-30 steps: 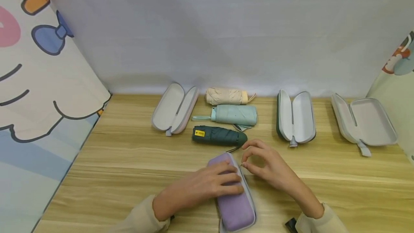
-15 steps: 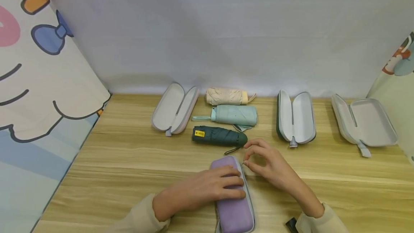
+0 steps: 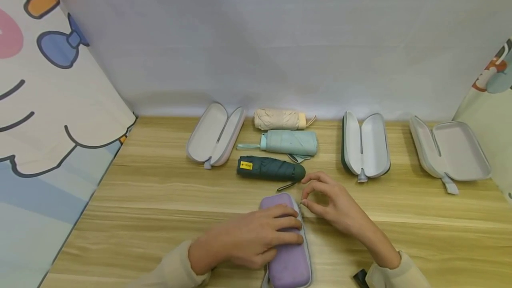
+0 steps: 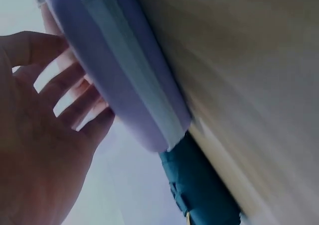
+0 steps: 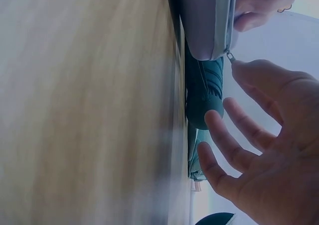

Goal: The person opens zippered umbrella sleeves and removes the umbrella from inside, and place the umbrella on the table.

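A purple zip case [image 3: 290, 266] lies on the wooden table, its lid down and its grey zip edge facing right. My left hand [image 3: 250, 236] holds it from above, fingers bent across the lid and the thumb by its left edge. At the case's far right corner my right hand [image 3: 330, 201] pinches the small zip pull [image 5: 231, 57] between thumb and index finger; its other fingers [image 5: 234, 150] are spread off the case in the right wrist view. Just beyond the case lies a folded dark green umbrella [image 3: 270, 168] with a yellow label and a wrist loop.
Behind the green umbrella lie a folded mint umbrella [image 3: 291, 142] and a beige one [image 3: 277, 119]. Three hard cases stand unzipped: a pinkish one [image 3: 208, 132] at left, a dark green one [image 3: 374, 146] and a pale one [image 3: 462, 150] at right. A white backdrop [image 3: 280, 48] borders the table.
The purple case has slid a little nearer and turned straighter. My right hand has shifted slightly rightward with the zip pull. My left thumb now shows beside the case's left edge.
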A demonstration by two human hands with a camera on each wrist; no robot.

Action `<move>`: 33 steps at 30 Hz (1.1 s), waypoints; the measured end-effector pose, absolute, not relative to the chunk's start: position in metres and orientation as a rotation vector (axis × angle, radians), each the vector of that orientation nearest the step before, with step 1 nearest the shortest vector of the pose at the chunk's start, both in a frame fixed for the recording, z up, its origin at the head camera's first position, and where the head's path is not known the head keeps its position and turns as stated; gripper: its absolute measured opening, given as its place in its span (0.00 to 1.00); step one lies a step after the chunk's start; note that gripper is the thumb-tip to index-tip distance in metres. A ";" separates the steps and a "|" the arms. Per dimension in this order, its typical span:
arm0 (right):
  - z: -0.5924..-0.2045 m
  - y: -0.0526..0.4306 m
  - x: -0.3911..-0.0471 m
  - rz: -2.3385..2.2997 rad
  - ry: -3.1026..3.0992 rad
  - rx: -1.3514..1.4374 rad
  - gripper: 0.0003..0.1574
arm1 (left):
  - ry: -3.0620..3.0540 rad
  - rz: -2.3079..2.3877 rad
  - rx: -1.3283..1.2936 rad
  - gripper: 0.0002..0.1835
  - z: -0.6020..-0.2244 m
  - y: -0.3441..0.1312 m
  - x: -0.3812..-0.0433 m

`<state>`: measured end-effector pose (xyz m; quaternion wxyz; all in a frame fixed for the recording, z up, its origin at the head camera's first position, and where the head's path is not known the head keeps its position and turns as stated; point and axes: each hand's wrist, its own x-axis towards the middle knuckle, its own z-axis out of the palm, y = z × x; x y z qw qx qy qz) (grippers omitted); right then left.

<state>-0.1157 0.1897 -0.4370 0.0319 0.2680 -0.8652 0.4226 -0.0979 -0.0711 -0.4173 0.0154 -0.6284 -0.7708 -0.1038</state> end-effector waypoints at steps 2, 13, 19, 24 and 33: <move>-0.437 0.190 -0.116 1.294 -2.666 0.829 0.15 | -2.385 -0.325 -1.933 0.17 -0.419 -0.069 -0.096; -0.439 0.191 -0.116 1.296 -2.716 0.807 0.14 | -2.575 -0.221 -1.742 0.25 -0.426 -0.062 -0.075; -0.440 0.191 -0.117 1.290 -2.728 0.814 0.14 | -2.658 -0.184 -1.707 0.25 -0.429 -0.058 -0.065; -0.439 0.191 -0.117 1.289 -2.730 0.820 0.14 | -2.652 -0.230 -1.743 0.21 -0.429 -0.058 -0.064; -0.438 0.194 -0.117 1.284 -2.756 0.796 0.15 | -2.554 -0.240 -1.816 0.19 -0.428 -0.060 -0.065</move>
